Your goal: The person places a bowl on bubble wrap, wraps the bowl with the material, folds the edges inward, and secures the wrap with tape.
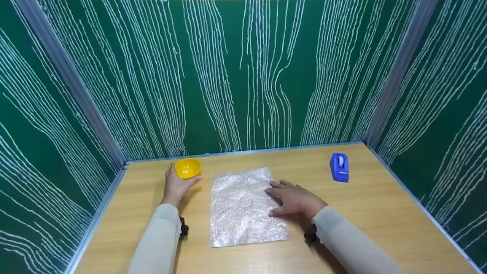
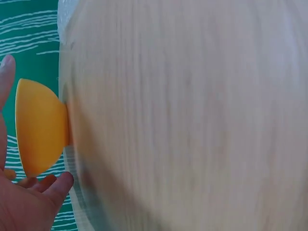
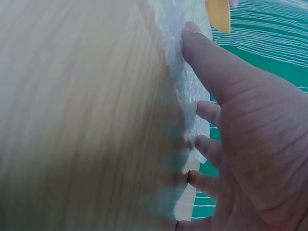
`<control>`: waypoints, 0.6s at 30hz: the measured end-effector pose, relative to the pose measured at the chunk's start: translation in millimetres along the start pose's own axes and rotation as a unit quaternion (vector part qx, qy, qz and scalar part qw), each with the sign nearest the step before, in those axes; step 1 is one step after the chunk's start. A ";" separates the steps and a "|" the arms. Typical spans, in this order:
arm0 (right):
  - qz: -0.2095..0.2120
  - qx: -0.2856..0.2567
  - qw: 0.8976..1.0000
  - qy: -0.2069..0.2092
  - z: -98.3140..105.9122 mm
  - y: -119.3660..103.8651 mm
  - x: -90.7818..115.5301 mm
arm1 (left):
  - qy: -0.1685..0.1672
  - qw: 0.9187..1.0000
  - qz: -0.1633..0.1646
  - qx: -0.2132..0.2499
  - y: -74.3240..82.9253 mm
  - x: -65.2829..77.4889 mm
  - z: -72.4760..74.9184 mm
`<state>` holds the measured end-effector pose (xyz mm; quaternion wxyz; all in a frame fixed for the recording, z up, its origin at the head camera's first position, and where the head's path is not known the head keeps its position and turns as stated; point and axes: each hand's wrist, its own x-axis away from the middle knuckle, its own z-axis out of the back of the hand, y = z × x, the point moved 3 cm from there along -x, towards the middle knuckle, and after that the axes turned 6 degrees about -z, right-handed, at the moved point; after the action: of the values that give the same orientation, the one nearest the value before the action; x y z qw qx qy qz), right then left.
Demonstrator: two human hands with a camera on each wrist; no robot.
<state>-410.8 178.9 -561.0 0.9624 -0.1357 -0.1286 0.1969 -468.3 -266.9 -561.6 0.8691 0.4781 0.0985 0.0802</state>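
Note:
A yellow bowl (image 1: pixel 188 168) stands upright on the table at the back left. My left hand (image 1: pixel 177 188) is spread round its near side, fingers along the left and thumb at the front right. In the left wrist view a gap shows between the thumb (image 2: pixel 6 79) and the bowl (image 2: pixel 41 127), while the fingers lie close by its lower side. A flat sheet of bubble wrap (image 1: pixel 243 209) lies to the right of the bowl. Over its right edge is my right hand (image 1: pixel 295 198), fingers spread and fingertips resting on the wrap (image 3: pixel 190 91).
A blue tape dispenser (image 1: pixel 339 167) with a roll in it stands at the back right of the wooden table (image 1: pixel 380 228). Green walls with white wavy lines (image 1: pixel 262 76) enclose the table at the back and both sides.

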 end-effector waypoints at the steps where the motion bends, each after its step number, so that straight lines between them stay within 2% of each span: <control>1: -0.002 -0.001 1.000 0.000 -0.7 0.6 -0.4 | 0.001 1.000 0.000 0.004 0.1 -0.7 -1.2; 12: -0.018 0.001 1.000 -0.012 3.5 -3.3 1.1 | 0.007 1.000 -0.008 0.003 3.1 -3.3 -2.7; 18: -0.013 0.005 1.000 -0.015 1.8 -3.6 3.9 | 0.009 1.000 0.012 0.002 1.9 -6.1 -5.5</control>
<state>-406.6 177.7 -557.4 0.9635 -0.1260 -0.1439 0.1873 -475.7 -262.9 -562.3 0.8662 0.4802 0.1010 0.0944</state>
